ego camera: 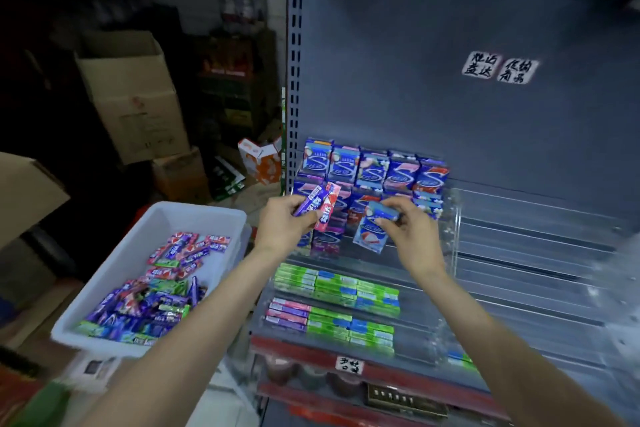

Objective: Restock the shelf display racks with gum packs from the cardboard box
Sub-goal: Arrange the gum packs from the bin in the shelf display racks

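- Grey shelf unit [450,97] carries a clear display rack [450,218] of gum boxes.
- White plastic tub [214,218], left, holds loose gum packs [156,298].
- Left hand [284,222] grips purple and pink gum sticks [317,204].
- Right hand [412,229] pinches a blue gum pack [372,232] at the rack.

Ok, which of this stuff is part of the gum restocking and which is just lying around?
Job:
left hand holding gum sticks
right hand holding blue gum pack
white bin of gum
clear display rack

Lying about:
cardboard boxes
orange carton
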Motion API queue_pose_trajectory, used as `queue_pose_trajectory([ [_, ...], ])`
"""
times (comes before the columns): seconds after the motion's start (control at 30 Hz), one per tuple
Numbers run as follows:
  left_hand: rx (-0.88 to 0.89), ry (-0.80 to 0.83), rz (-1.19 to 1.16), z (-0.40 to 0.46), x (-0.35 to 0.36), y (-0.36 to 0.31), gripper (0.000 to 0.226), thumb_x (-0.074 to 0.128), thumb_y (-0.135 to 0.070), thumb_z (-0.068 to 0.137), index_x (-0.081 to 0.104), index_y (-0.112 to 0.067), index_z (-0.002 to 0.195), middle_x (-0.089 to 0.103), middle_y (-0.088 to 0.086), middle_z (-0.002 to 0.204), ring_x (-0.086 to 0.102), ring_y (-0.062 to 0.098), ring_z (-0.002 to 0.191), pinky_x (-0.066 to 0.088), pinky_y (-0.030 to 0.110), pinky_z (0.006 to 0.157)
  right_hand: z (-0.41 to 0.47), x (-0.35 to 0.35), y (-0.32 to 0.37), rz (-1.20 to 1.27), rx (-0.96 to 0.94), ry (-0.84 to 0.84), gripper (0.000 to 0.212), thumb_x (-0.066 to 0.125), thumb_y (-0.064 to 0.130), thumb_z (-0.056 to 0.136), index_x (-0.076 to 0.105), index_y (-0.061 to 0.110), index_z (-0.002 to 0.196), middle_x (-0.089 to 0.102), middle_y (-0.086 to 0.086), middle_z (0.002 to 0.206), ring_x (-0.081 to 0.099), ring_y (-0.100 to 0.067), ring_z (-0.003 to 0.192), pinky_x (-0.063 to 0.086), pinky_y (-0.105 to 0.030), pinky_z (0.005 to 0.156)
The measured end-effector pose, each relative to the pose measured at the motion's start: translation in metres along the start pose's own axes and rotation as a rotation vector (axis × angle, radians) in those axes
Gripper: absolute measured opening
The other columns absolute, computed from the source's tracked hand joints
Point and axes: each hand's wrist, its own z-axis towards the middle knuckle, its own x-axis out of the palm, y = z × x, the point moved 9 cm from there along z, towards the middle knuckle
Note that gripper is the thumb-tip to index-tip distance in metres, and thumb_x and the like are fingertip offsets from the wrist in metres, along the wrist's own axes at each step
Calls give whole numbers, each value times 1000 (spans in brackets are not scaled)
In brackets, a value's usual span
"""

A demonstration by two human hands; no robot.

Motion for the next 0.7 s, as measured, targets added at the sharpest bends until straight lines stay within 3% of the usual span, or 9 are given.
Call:
queue_pose_trajectory([
  [0.1, 5, -4, 37, -7, 0, 0, 12, 72, -13, 82, 65, -16, 73, 66, 10, 70, 59, 17, 64, 53, 41, 65, 6, 22, -1, -153, -34, 131, 23, 64, 9, 87, 59, 9, 109, 62, -3, 86, 52, -6, 60, 38, -14, 57],
  [0.23, -24, 25, 106, -10, -4, 10, 16, 73, -17, 81, 69, -1, 81, 69, 19, 81, 64, 29, 71, 53, 43, 66, 8, 51, -12, -294, 19, 205, 31, 60, 8, 90, 57, 8, 121, 62, -13, 116, 62, -23, 87, 49, -34, 82],
  [0.33, -44, 77, 117, -7, -6, 13, 18, 73, -17, 81, 70, -1, 88, 71, 15, 86, 67, 30, 82, 55, 46, 73, 3, 55, -12, -338, 18, 131, 33, 56, 5, 92, 56, 5, 124, 58, -13, 119, 58, -28, 102, 47, -36, 85],
  [0.4, -48, 114, 90, -6, -4, 12, 17, 73, -17, 81, 70, -3, 90, 71, 14, 88, 68, 27, 80, 56, 40, 72, -3, 55, -8, -468, -25, 70, 33, 56, 6, 91, 56, 4, 124, 55, -11, 119, 50, -27, 110, 48, -38, 82],
  [0.47, -48, 161, 49, -7, 0, 10, 16, 72, -15, 81, 70, -4, 92, 71, 11, 89, 67, 21, 75, 57, 32, 69, -6, 53, -2, -589, -61, 29, 34, 58, 8, 90, 57, 4, 124, 53, -10, 120, 45, -27, 113, 50, -38, 77],
  [0.53, -51, 210, 29, -9, 6, 8, 18, 72, -13, 81, 70, -3, 96, 71, 10, 90, 68, 22, 80, 58, 36, 74, -8, 52, 0, -628, -43, 30, 37, 59, 9, 90, 55, 5, 127, 51, -9, 122, 43, -26, 115, 50, -37, 76],
  [0.6, -77, 232, 19, -11, 10, 10, 21, 72, -12, 81, 70, -2, 99, 71, 10, 91, 69, 25, 81, 58, 40, 76, -8, 49, 4, -596, -27, 17, 38, 56, 8, 92, 54, 7, 130, 50, -9, 124, 42, -25, 117, 49, -36, 79],
  [0.7, -103, 253, -18, -16, 16, 8, 20, 71, -10, 81, 69, -2, 99, 71, 12, 92, 66, 17, 72, 58, 35, 73, -10, 30, 17, -380, -65, -108, 32, 52, 7, 93, 58, 7, 125, 55, -9, 118, 48, -26, 112, 41, -28, 89],
])
